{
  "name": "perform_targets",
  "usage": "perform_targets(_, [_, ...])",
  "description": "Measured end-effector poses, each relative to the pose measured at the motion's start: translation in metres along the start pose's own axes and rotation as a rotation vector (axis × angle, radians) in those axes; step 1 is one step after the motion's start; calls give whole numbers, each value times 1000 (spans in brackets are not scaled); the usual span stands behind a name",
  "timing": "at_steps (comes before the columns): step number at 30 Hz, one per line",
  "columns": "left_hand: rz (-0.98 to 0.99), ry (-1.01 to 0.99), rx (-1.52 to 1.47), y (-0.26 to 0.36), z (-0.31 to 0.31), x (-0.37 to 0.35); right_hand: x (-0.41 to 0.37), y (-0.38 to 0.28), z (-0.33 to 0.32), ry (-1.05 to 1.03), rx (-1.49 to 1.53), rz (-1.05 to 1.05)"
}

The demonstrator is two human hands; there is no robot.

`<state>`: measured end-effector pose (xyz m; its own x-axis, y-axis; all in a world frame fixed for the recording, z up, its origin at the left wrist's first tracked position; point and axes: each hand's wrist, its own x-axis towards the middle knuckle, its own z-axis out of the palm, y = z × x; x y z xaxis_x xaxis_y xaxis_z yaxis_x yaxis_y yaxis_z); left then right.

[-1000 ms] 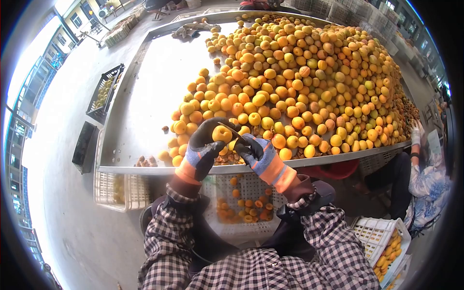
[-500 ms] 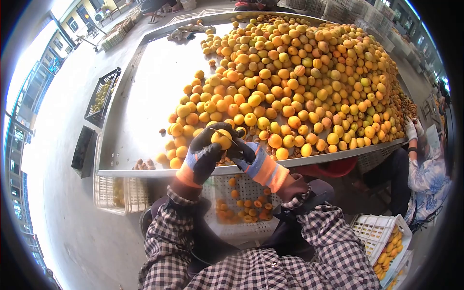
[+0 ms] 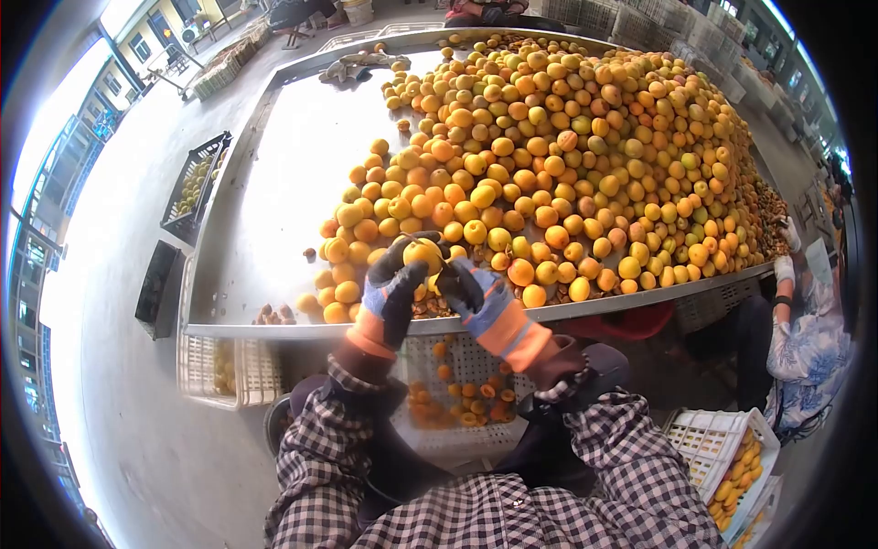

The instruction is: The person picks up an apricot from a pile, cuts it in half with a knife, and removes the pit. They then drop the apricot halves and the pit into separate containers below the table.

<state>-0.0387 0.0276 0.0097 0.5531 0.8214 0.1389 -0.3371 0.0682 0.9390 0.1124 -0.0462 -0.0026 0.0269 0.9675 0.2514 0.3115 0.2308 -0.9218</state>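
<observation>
Over the near edge of the metal table [image 3: 274, 156], my left hand [image 3: 391, 284], in a black, blue and orange glove, is closed round a yellow-orange apricot [image 3: 422, 256]. My right hand [image 3: 471, 291], gloved alike, pinches close against the fruit's right side. A thin blade-like tool seems to be in its fingers, but most of it is hidden. Loose apricots [image 3: 585, 183] heap up just beyond both hands. Beneath the table edge, between my knees, a white perforated crate [image 3: 439, 352] contains opened apricot halves [image 3: 471, 403].
A white crate [image 3: 256, 371] stands under the table's left corner, and black crates [image 3: 194, 188] sit on the floor. At right, another crate [image 3: 704, 448] holds apricots beside a seated co-worker [image 3: 809, 348] with white gloves. A cloth [image 3: 361, 62] lies at the far edge.
The thin tool crossed the front of the apricot before; now it barely shows. My right hand has turned slightly at the fruit's side. The co-worker's hands at right have shifted.
</observation>
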Motion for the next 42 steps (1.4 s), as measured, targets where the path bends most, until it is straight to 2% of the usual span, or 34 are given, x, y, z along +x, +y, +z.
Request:
perform_targets(1, [-44, 73, -168, -6, 6, -2, -3, 9, 8, 64, -69, -75])
perform_targets(2, [-170, 13, -468, -9, 13, -5, -2, 2, 13, 91, -102, -73])
perform_targets(5, [-134, 111, -469, -13, 23, 0, 2, 16, 18, 99, -131, -119])
perform_targets(6, [-132, 3, -365, -4, 17, 0, 3, 16, 15, 99, -132, -120])
perform_targets(7, [-130, 3, -366, 2, 10, 3, 3, 16, 9, 80, -106, -122])
perform_targets(9, [59, -26, 142, 9, 2, 10, 3, 7, 0, 60, -83, -124])
perform_targets(10, [66, 28, 102, 11, 4, 11, 2, 1, -2, 44, -103, -98])
perform_targets(13, [52, 2, 111, 11, 3, 8, 0, -1, 1, 37, -155, -89])
perform_targets(14, [59, -3, 42, 7, 8, 5, 0, 0, 3, 57, -194, -109])
perform_targets(15, [-127, -1, -212, -3, 11, 1, 0, 2, 6, 63, -193, -105])
perform_targets(17, [-204, 158, -585, -18, 31, 1, 2, 6, 12, 103, -127, -18])
perform_targets(18, [-204, 155, -586, -14, 32, 2, 3, 7, 11, 86, -108, 40])
perform_targets(20, [-212, 105, -333, 0, 30, 3, 5, 8, 4, 105, -130, 0])
perform_targets(21, [-213, 104, -335, -2, 23, 6, 5, 8, 1, 121, -149, -40])
perform_targets(23, [-19, 99, 67, -5, 10, 13, 3, 9, -3, 105, -168, -37])
perform_targets(25, [-7, 86, 11, -1, 9, 13, 2, 7, -4, 90, -183, -32])
perform_targets(27, [21, 105, 94, -3, 9, 10, 2, 1, -4, 57, -157, 29])
perform_targets(28, [-9, 180, -32, -13, 16, 9, 2, 3, 0, 59, -153, 30])
perform_targets(29, [-152, 194, -267, -9, 28, 4, 2, 8, 8, 93, -99, 47])
perform_targets(31, [-219, 304, -580, -35, 33, 8, 3, 16, 13, 134, -51, 64])
perform_targets(32, [-220, 298, -581, -39, 28, 10, 5, 17, 12, 126, -79, 70])
perform_targets(34, [-225, 139, -388, -45, 14, 12, 7, 20, 9, 118, -110, 79])
perform_targets(35, [-226, 141, -391, -43, 13, 12, 7, 19, 6, 85, -171, 92])
perform_targets(37, [-248, 159, -110, -38, 11, 15, 7, 19, 6, 45, -226, 102])
perform_targets(39, [-236, 195, -90, -35, 21, 16, 6, 21, 11, 67, -203, 107])
perform_targets(41, [-306, 323, -604, -29, 35, 14, 6, 22, 19, 62, -195, 161])
perform_targets(42, [-326, 326, -644, -26, 36, 12, 7, 22, 21, 56, -190, 212])
